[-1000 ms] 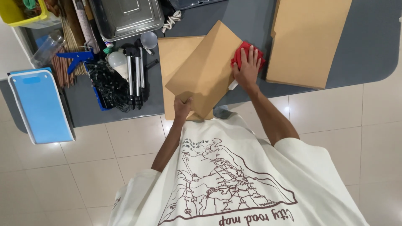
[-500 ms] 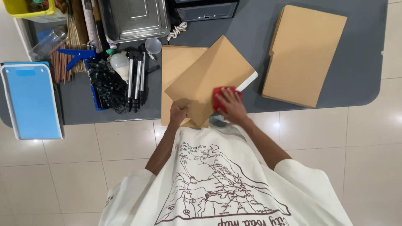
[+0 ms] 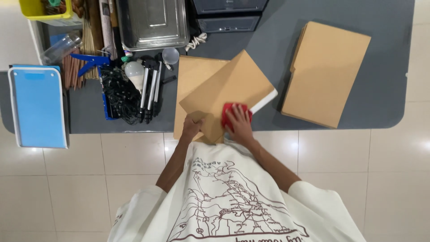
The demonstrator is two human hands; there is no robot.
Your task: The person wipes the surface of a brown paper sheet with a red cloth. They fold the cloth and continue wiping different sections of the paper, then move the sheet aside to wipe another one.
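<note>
I'm wearing a loose off-white short-sleeved cotton T-shirt [image 3: 233, 197]. It's carrying a big dark-brown line print across the front, looking like a road map: thin branching lines, small dots at the junctions, a thicker outline framing the lot. A line of brown cursive lettering is running along the print's lower edge, cut off by the frame bottom. Wide sleeves are ending around my elbows, the fabric creasing there. My forearms are showing bare below the sleeves. My left hand [image 3: 191, 127] and right hand [image 3: 239, 124] are bare too, wearing no gloves, rings or watch that I'm able to make out.
</note>
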